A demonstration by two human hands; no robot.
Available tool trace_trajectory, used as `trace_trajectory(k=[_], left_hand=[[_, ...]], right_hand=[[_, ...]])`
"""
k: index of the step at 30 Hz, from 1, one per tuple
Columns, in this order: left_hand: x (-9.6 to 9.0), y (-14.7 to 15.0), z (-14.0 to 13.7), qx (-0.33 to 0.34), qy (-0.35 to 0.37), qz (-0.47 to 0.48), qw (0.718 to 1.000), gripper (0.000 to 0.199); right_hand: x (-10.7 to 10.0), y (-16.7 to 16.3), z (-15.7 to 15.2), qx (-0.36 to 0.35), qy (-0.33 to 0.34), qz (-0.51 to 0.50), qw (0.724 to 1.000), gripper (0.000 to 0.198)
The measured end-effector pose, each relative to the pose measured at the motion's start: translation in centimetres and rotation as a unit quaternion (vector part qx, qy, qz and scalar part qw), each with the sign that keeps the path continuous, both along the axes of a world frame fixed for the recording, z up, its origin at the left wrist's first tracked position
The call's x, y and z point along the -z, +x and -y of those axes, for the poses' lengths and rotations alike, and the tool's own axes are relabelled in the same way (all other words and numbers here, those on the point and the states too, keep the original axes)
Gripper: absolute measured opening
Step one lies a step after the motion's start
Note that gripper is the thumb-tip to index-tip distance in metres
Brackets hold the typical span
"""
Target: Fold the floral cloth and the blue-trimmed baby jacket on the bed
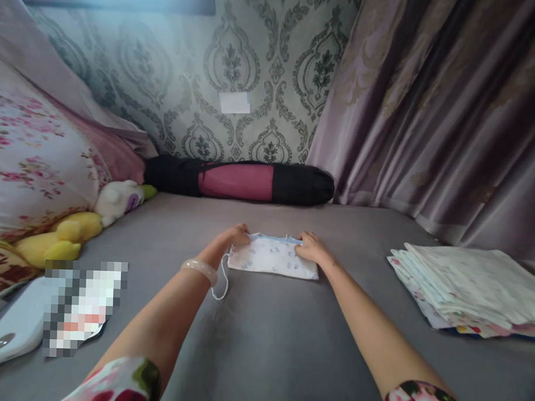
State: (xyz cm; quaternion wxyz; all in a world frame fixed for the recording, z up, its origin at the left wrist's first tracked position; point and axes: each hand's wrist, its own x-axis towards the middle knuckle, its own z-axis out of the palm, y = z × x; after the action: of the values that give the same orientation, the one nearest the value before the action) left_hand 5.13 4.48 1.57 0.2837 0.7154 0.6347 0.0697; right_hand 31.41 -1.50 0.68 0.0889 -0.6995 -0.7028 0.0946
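Observation:
A folded white cloth point(272, 259) with a small grey-blue print lies on the grey bed sheet point(262, 341) in front of me. Blue shows along its far edge, and a thin white cord point(224, 281) loops out on its left side. My left hand point(239, 234), below a pale bangle on the wrist, is closed on the cloth's far left corner. At the far right part of the same cloth, my right hand point(310, 247) is closed with its thumb on top. Fingers under the fabric are partly hidden.
To the right lies a stack of folded cloths point(470, 289). A black and pink rolled bag point(237, 181) stretches along the wall. Plush toys point(68, 234), a white device point(21, 320) and a blurred-out item point(86, 311) lie left. Curtains point(429, 101) hang at right.

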Motion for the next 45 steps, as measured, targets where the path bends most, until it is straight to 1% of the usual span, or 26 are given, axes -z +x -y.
trace_trajectory(k=[4,7,9,12,16,18,20,23,25,28,30,32,35,37,40,45], left_hand=[[0.4,0.3,0.5,-0.014,0.008,0.022,1.000,0.031],[0.4,0.1,1.1,-0.022,0.019,0.048,0.998,0.029],[0.0,-0.2,1.6,-0.020,0.030,0.071,0.997,0.027],[-1.3,-0.9,2.2,-0.006,0.051,0.110,0.993,0.025],[-3.8,-2.0,2.5,0.026,0.081,0.164,0.983,0.030],[-5.0,-2.5,2.6,0.053,0.102,0.190,0.975,0.027],[-6.2,-2.9,2.7,0.065,0.133,0.205,0.968,0.024],[-7.2,-2.9,3.2,0.039,0.212,0.202,0.955,0.026],[-7.4,-2.7,3.6,0.010,0.265,0.174,0.948,0.027],[-6.6,-2.6,4.5,-0.017,0.308,0.101,0.946,0.025],[-5.6,-2.7,5.2,-0.011,0.322,0.059,0.945,0.022],[-4.4,-3.0,6.0,0.008,0.337,0.039,0.940,0.020],[-2.8,-3.7,7.2,0.046,0.366,0.046,0.928,0.022],[-2.0,-4.2,8.1,0.069,0.379,0.054,0.921,0.023],[-1.3,-4.8,9.3,0.098,0.389,0.060,0.914,0.024],[-0.5,-5.7,11.1,0.155,0.397,0.044,0.904,0.028]], right_hand=[[-0.2,0.3,-0.7,0.040,-0.031,-0.094,0.994,0.034],[-0.7,0.5,-0.7,0.049,-0.030,-0.122,0.991,0.030],[-1.2,0.6,-0.4,0.049,-0.025,-0.144,0.988,0.027],[-2.4,0.8,0.5,0.039,-0.015,-0.177,0.983,0.026],[-4.5,1.3,1.6,0.013,0.008,-0.208,0.978,0.024],[-5.7,1.5,1.9,-0.004,0.027,-0.225,0.974,0.025],[-6.9,1.6,2.1,-0.027,0.060,-0.243,0.968,0.027],[-8.1,1.5,2.1,-0.062,0.127,-0.247,0.959,0.029],[-8.2,1.4,2.2,-0.066,0.170,-0.223,0.958,0.029],[-7.4,1.1,2.8,-0.065,0.210,-0.171,0.960,0.030],[-6.5,0.9,3.6,-0.080,0.214,-0.135,0.964,0.033],[-5.7,0.8,4.6,-0.098,0.212,-0.104,0.967,0.033],[-4.8,0.8,6.3,-0.121,0.216,-0.080,0.966,0.032],[-4.5,0.8,7.3,-0.130,0.216,-0.073,0.965,0.033],[-3.9,0.9,8.5,-0.149,0.215,-0.078,0.962,0.033],[-2.1,1.4,10.0,-0.209,0.244,-0.102,0.941,0.034]])
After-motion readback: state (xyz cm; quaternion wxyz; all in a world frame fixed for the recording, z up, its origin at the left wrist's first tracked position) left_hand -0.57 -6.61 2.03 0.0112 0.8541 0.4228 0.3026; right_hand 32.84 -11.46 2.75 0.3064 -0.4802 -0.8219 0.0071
